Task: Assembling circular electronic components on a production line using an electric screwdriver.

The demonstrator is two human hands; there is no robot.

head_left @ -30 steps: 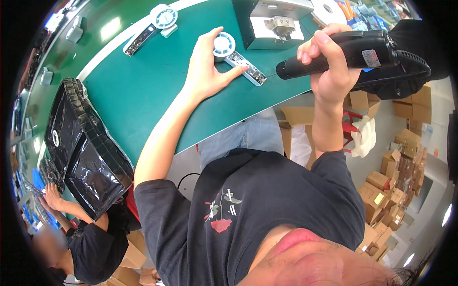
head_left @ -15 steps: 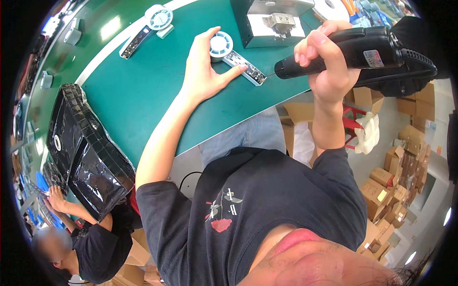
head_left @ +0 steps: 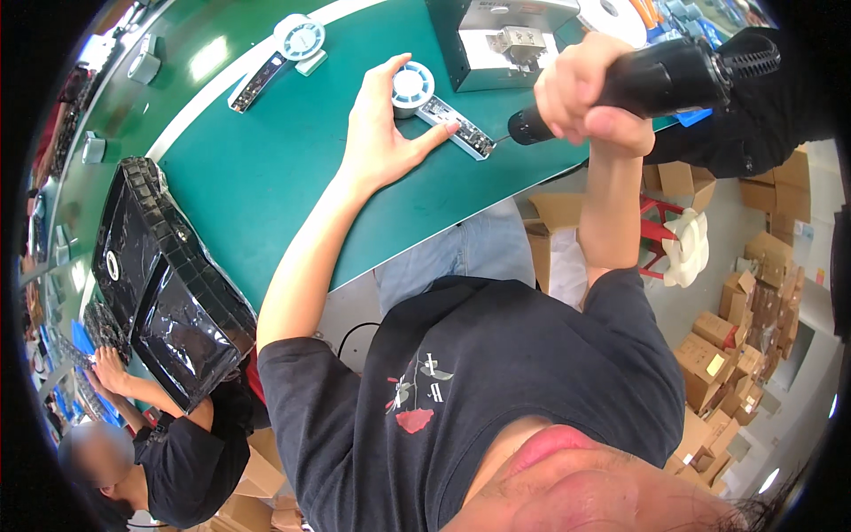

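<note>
A small handheld fan [head_left: 412,86] with a round pale-blue head lies on the green table, its handle uncovered so that a circuit board [head_left: 454,126] shows. My left hand [head_left: 379,146] grips it, fingers behind the round head and thumb pressed on the board's side. In my right hand [head_left: 581,93] is a black electric screwdriver [head_left: 651,78], held nearly level with the fingers wrapped around it. Its thin bit points left and meets the far end of the handle; whether it sits in a screw is too small to tell.
Another opened fan [head_left: 300,37] lies farther back on the left. A metal box-like machine [head_left: 505,49] stands beyond my hands. To the left sits a black plastic-wrapped bin [head_left: 177,284], with a co-worker [head_left: 182,452] beside it. Cardboard boxes [head_left: 705,363] and a red stool [head_left: 656,235] are at right.
My right hand has rolled around the screwdriver, and the tool's rear end has swung upward. The bit stays at the handle's end. My left hand keeps its hold on the fan.
</note>
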